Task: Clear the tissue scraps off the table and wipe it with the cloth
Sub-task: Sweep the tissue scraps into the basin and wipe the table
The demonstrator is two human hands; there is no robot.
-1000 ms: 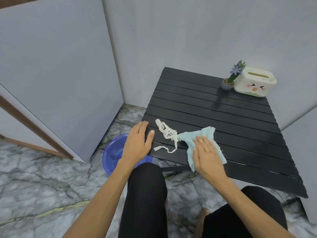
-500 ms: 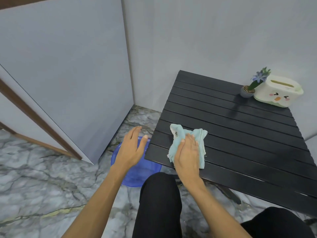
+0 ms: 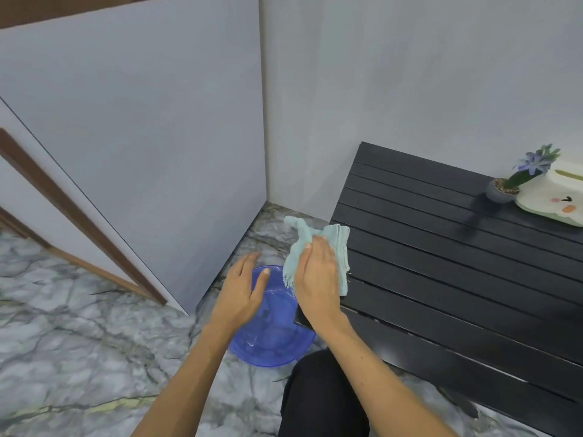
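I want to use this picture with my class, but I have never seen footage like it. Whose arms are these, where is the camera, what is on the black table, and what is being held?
There is no machine here. The camera is worn on a person's head and looks down, so the two bare arms are that person's own. The right hand presses a light blue cloth flat at the left edge of the black slatted table; part of the cloth hangs past the edge. The left hand is open, holds nothing, and hovers over a blue basin on the marble floor. At the table's far right stand a small potted plant and a white tissue box. No tissue scraps show on the table.
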